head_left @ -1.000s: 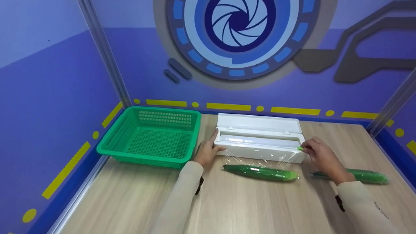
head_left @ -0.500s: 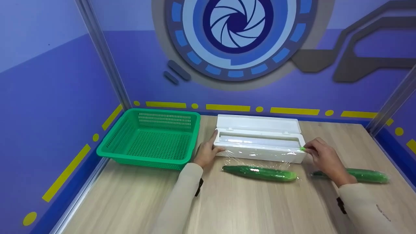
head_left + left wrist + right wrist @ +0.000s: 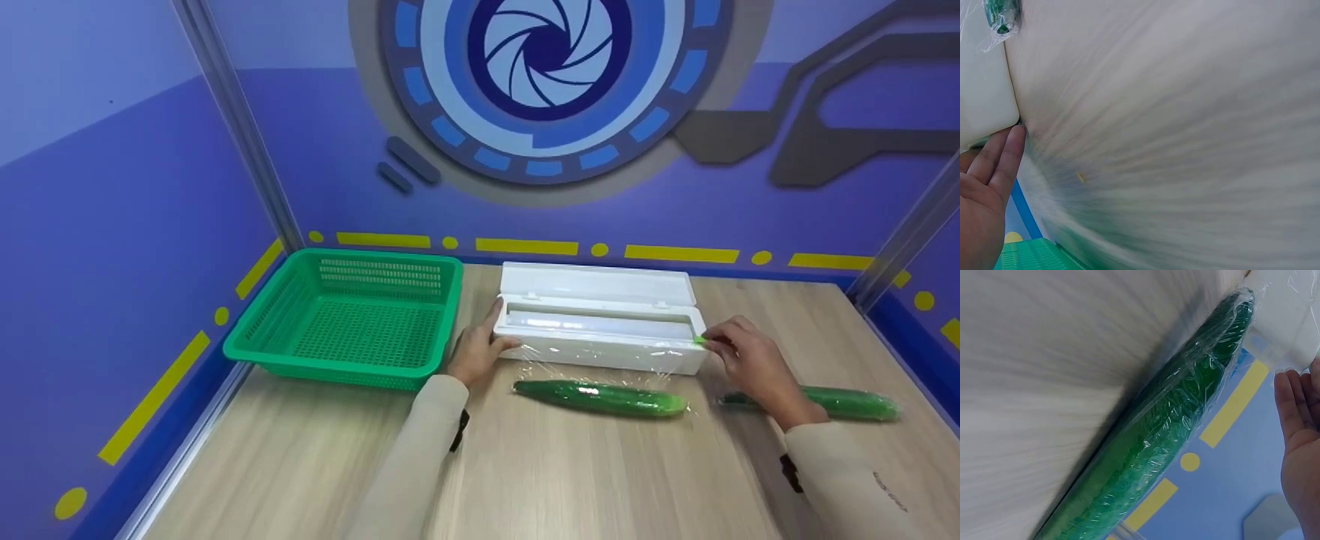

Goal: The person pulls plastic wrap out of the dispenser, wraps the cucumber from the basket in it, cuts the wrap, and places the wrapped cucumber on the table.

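A white cling film box (image 3: 600, 352) stands with its lid raised and a film roll (image 3: 600, 324) inside. My left hand (image 3: 474, 352) holds its left end, thumb on the front face. In the left wrist view, fingers (image 3: 1008, 160) lie against the box's end. My right hand (image 3: 750, 364) pinches a small green slide cutter (image 3: 699, 340) at the right end of the front edge. Clear film hangs from the box down over a cucumber (image 3: 600, 397) lying in front. Another cucumber (image 3: 1168, 416), wrapped in film, lies under my right wrist.
A green plastic basket (image 3: 247, 349) with slotted walls stands left of the box, close to my left hand. A blue wall (image 3: 322, 172) rises behind the wooden table (image 3: 585, 480). Metal posts mark the booth's corners.
The green slide cutter and my right hand have moved slightly right, to the end of the box's edge. My left hand stays in place on the box.
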{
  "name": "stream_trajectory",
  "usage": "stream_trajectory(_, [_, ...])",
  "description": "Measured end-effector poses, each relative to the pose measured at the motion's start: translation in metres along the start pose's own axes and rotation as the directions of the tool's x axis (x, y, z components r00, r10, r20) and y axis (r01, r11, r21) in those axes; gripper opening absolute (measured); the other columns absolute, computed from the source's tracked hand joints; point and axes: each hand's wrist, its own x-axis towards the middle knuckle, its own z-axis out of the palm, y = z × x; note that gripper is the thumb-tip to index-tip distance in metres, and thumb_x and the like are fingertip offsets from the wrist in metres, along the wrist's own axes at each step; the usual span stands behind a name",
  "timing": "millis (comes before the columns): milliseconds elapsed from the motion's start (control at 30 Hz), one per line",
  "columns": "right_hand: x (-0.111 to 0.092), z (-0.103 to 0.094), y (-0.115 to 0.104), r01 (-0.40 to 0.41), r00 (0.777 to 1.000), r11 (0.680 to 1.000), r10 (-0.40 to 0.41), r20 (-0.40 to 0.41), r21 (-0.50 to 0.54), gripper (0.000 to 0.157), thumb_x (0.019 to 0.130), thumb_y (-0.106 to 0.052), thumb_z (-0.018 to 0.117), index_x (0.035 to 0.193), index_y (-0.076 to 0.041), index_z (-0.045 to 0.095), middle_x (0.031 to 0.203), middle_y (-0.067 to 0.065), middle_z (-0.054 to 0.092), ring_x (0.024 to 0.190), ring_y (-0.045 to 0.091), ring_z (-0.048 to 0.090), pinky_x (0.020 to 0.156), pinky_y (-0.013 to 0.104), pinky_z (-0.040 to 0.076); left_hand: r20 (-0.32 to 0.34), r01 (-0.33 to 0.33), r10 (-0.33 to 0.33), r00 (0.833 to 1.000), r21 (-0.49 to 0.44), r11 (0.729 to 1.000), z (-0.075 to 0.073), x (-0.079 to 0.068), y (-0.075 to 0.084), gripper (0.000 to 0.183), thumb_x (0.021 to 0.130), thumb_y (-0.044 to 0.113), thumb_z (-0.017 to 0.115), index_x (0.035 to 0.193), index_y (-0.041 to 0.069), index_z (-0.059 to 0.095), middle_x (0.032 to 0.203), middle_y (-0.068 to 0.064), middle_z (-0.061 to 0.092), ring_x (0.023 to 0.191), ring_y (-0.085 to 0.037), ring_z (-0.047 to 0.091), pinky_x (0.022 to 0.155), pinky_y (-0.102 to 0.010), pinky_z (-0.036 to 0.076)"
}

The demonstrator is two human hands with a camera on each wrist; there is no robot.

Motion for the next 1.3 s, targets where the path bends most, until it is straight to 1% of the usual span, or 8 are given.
stream_trajectory(367, [0.003, -0.003, -0.002, 0.006, 1.000, 0.999, -0.005, -0.021, 0.035, 0.014, 0.096, 0.007, 0.073, 0.109, 0.002, 0.074, 0.102, 0.011, 0.066, 0.091, 0.028, 0.065, 0.080, 0.000, 0.036, -0.014, -0.008, 0.009, 1.000, 0.021, 1.000, -0.002, 0.000, 0.002, 0.084, 0.102, 0.026, 0.072, 0.170, 0.011, 0.024, 0.168, -0.010, 0.036, 0.149, -0.023, 0.043, 0.121, -0.041, 0.034])
stream_trajectory(433, [0.004, -0.002, -0.003, 0.024, 0.999, 0.999, -0.022, -0.040, 0.047, 0.017, 0.094, 0.007, 0.076, 0.110, 0.003, 0.074, 0.101, 0.011, 0.066, 0.090, 0.029, 0.067, 0.081, -0.001, 0.036, -0.017, -0.020, 0.020, 1.000, 0.029, 0.999, -0.002, 0.000, 0.002, 0.085, 0.102, 0.027, 0.072, 0.169, 0.010, 0.024, 0.158, -0.015, 0.050, 0.143, -0.025, 0.050, 0.119, -0.042, 0.037])
stream_trajectory(500, [0.004, -0.002, -0.003, 0.054, 0.996, 0.997, -0.050, -0.067, 0.057, 0.020, 0.090, 0.007, 0.080, 0.110, 0.004, 0.074, 0.099, 0.012, 0.067, 0.089, 0.029, 0.068, 0.081, -0.001, 0.038, -0.020, -0.031, 0.032, 0.999, 0.031, 0.999, -0.003, 0.000, 0.002, 0.085, 0.101, 0.028, 0.073, 0.169, 0.009, 0.025, 0.152, -0.018, 0.056, 0.141, -0.026, 0.052, 0.117, -0.042, 0.039])
stream_trajectory(667, [0.006, 0.003, -0.005, 0.138, 0.983, 0.989, -0.130, -0.127, 0.059, 0.028, 0.080, 0.006, 0.089, 0.104, 0.002, 0.077, 0.096, 0.011, 0.067, 0.079, 0.020, 0.067, 0.075, 0.005, 0.047, -0.027, -0.044, 0.045, 0.999, 0.038, 0.998, -0.003, 0.000, 0.000, 0.084, 0.101, 0.027, 0.073, 0.168, 0.007, 0.026, 0.153, -0.016, 0.056, 0.142, -0.026, 0.051, 0.117, -0.043, 0.040])
stream_trajectory(867, [0.006, 0.010, -0.011, 0.189, 0.977, 0.982, -0.187, -0.104, 0.012, 0.028, 0.073, 0.006, 0.093, 0.095, -0.003, 0.079, 0.091, 0.006, 0.061, 0.073, 0.019, 0.068, 0.072, 0.005, 0.046, -0.023, -0.028, 0.029, 0.999, 0.020, 0.999, 0.000, 0.000, -0.002, 0.084, 0.101, 0.023, 0.073, 0.169, 0.010, 0.025, 0.152, -0.012, 0.058, 0.143, -0.023, 0.049, 0.118, -0.041, 0.038])
stream_trajectory(1033, [0.005, 0.014, -0.015, 0.139, 0.986, 0.990, -0.138, -0.089, 0.000, 0.024, 0.077, 0.010, 0.090, 0.088, -0.006, 0.076, 0.088, 0.000, 0.060, 0.075, 0.017, 0.064, 0.070, 0.007, 0.044, -0.016, -0.024, 0.025, 1.000, 0.005, 1.000, 0.001, 0.001, -0.002, 0.085, 0.101, 0.024, 0.074, 0.169, 0.011, 0.026, 0.165, -0.012, 0.040, 0.149, -0.025, 0.042, 0.120, -0.042, 0.035])
stream_trajectory(1167, [0.002, 0.012, -0.016, 0.083, 0.996, 0.996, -0.082, -0.025, 0.042, 0.017, 0.084, 0.007, 0.086, 0.089, -0.004, 0.073, 0.089, 0.000, 0.059, 0.078, 0.015, 0.060, 0.069, 0.013, 0.048, -0.014, -0.026, 0.026, 1.000, -0.021, 0.999, -0.002, -0.002, 0.001, 0.086, 0.100, 0.027, 0.076, 0.168, 0.010, 0.027, 0.167, -0.012, 0.037, 0.151, -0.027, 0.039, 0.120, -0.042, 0.035])
stream_trajectory(1300, [0.000, 0.008, -0.020, 0.044, 0.999, 0.996, -0.045, 0.018, 0.076, 0.021, 0.085, 0.008, 0.083, 0.091, -0.007, 0.070, 0.092, 0.000, 0.061, 0.080, 0.015, 0.062, 0.070, 0.018, 0.053, -0.082, -0.057, 0.056, 0.995, -0.015, 0.998, 0.000, -0.007, 0.006, 0.080, 0.099, 0.024, 0.078, 0.164, 0.004, 0.037, 0.164, -0.019, 0.040, 0.151, -0.035, 0.039, 0.121, -0.045, 0.033])
